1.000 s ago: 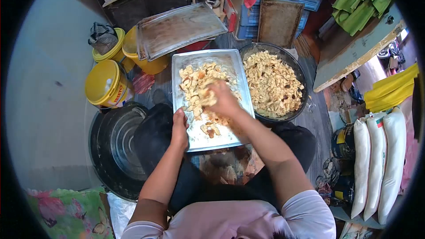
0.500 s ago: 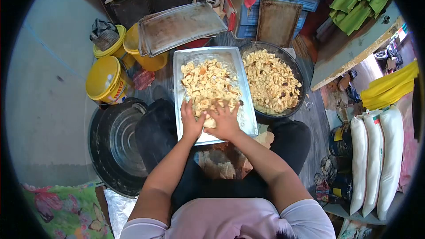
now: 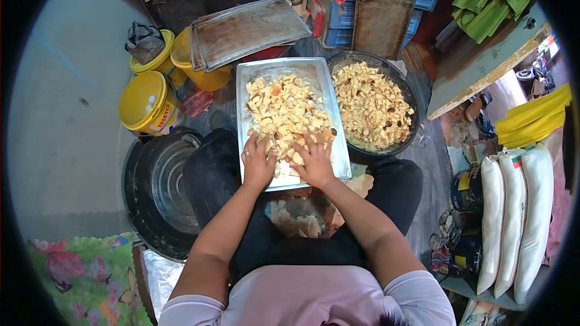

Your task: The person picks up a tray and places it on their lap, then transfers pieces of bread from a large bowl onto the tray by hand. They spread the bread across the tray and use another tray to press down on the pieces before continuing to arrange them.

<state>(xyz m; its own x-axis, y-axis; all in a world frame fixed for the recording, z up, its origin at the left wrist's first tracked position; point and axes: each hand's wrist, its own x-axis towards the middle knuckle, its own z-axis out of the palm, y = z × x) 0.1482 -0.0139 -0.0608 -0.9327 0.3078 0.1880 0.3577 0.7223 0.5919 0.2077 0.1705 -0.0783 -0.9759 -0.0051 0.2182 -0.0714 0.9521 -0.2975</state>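
Note:
A metal baking tray lies between my knees with pale yellow, torn bread-like pieces heaped over its middle. My left hand rests on the near left part of the heap, fingers spread, with a ring on one finger. On the near right part lies my right hand, its fingers also apart and touching the pieces. Neither hand grips anything that I can see. To the right stands a round dark pan full of similar pieces, some of them dark brown.
Stacked baking trays lean over yellow buckets at the back left. A large black basin sits by my left knee. Filled white bags stand at the right. Another tray leans against blue drawers.
My hands have moved apart, the right one shifting right. The pieces between them are more spread out toward the tray's near edge.

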